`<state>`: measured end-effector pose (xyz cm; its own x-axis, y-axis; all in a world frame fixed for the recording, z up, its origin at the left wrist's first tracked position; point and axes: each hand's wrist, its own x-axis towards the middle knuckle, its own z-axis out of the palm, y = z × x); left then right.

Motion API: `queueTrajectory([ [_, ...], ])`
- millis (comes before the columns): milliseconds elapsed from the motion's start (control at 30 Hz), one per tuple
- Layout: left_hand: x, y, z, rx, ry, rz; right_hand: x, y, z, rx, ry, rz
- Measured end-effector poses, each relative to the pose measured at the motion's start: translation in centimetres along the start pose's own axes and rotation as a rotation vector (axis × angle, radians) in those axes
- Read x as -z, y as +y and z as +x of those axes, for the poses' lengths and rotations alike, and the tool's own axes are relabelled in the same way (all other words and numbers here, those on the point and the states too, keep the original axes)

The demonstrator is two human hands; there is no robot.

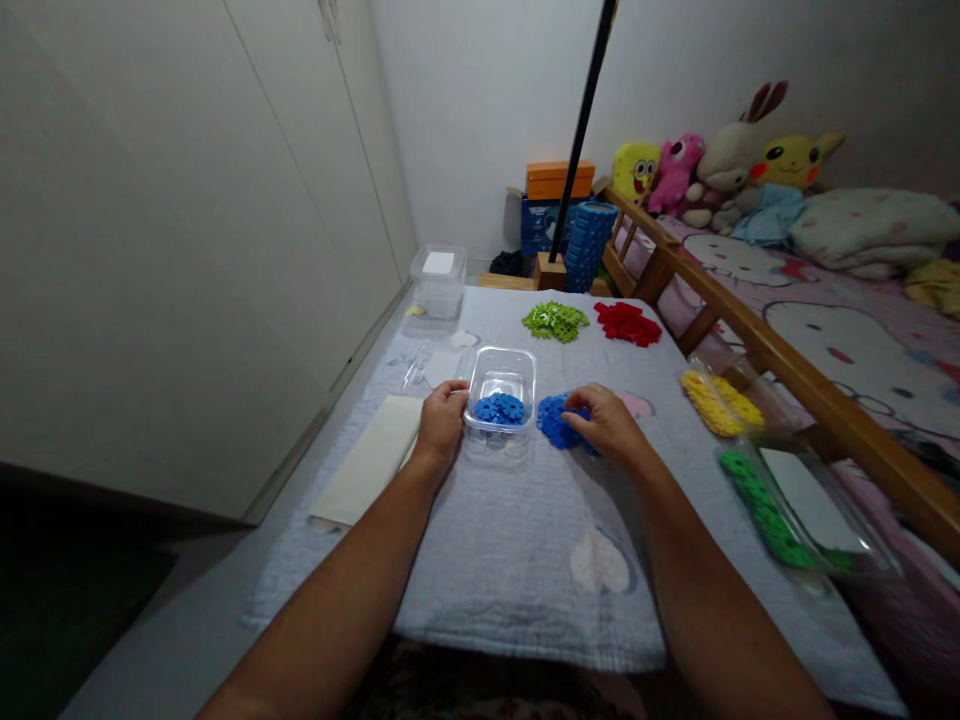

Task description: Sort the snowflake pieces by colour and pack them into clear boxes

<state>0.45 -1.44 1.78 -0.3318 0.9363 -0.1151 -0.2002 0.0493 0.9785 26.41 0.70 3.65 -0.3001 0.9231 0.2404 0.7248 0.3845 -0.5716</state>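
A clear plastic container [534,385] stands in the middle of the cloth-covered table, with several blue snowflake-shaped discs [500,408] lying in its near part. My left hand [442,420] holds the container by its left side, fingers at the rim. Just right of the container lies a pile of blue snowflake discs [553,420]. Over that pile, my right hand [604,422] has its thumb and fingers pinched together at the blue discs. Its fingertips partly cover the pieces, so how many it grips is hidden.
Light green [555,321] and red piles [628,324] lie at the back. Boxes of yellow [721,402] and green pieces [772,510] stand along the right edge by a wooden bed rail [720,285]. A lidded box [439,280], clear lid [431,368] and folded cream sheet [369,462] are left.
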Motion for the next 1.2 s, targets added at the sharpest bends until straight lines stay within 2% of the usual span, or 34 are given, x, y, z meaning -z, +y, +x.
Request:
queueTrajectory([
  [133,0.0,-0.2,0.1,-0.006,0.004,0.015,0.1,0.5,-0.6,0.035,-0.131,-0.200],
  [367,0.1,-0.2,0.1,-0.008,0.013,0.033,-0.8,0.7,-1.1,0.068,-0.145,-0.284],
  [500,0.1,-0.1,0.1,-0.003,0.015,0.027,-0.4,0.4,-0.7,0.060,-0.148,-0.149],
  [700,0.1,-0.2,0.1,-0.006,0.007,0.004,0.4,-0.3,-0.4,-0.037,-0.148,0.228],
  [800,0.1,-0.2,0.1,0.003,0.001,-0.002,0.4,-0.7,-0.4,-0.102,-0.085,0.377],
  [967,0.1,0.0,0.0,0.009,-0.007,0.014,-0.2,-2.2,0.0,-0.093,0.164,0.449],
  [1067,0.0,0.0,0.0,0.007,-0.009,0.006,-0.9,-3.5,1.0,-0.010,0.189,0.361],
  [1200,0.0,-0.1,0.1,0.013,-0.010,-0.007,-2.3,-5.1,3.0,0.132,0.152,0.104],
])
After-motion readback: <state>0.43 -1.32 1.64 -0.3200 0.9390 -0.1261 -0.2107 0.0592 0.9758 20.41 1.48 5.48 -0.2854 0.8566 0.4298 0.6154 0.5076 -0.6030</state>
